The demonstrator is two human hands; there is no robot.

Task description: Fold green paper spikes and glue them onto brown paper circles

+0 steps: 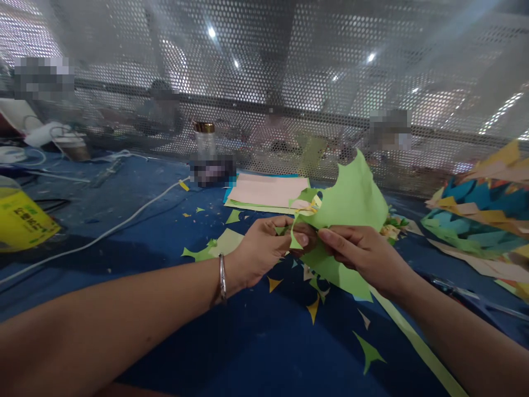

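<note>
Above the blue table, both hands meet on a green sheet of paper with a ragged, cut edge. Left hand pinches the sheet's lower left part between thumb and fingers, closed narrow on it; a silver bangle sits on that wrist. Right hand grips the sheet from the other side, fingers folded tight over the paper, thumb lying along the top. Most of the sheet stands up behind the hands, and a flap hangs below them, just over the table.

Beneath the sheet, small yellow and green scraps lie scattered on the cloth, and a long green strip runs out toward the near right edge. Behind the sheet lies a flat paper stack, pink on top. Left of that stack stands a clear jar with a gold lid, and a white cable trails farther left. Far left of the sheet sits a yellow container. Right of the sheet rises a pile of coloured cut paper. Behind everything stands a perforated metal screen.
</note>
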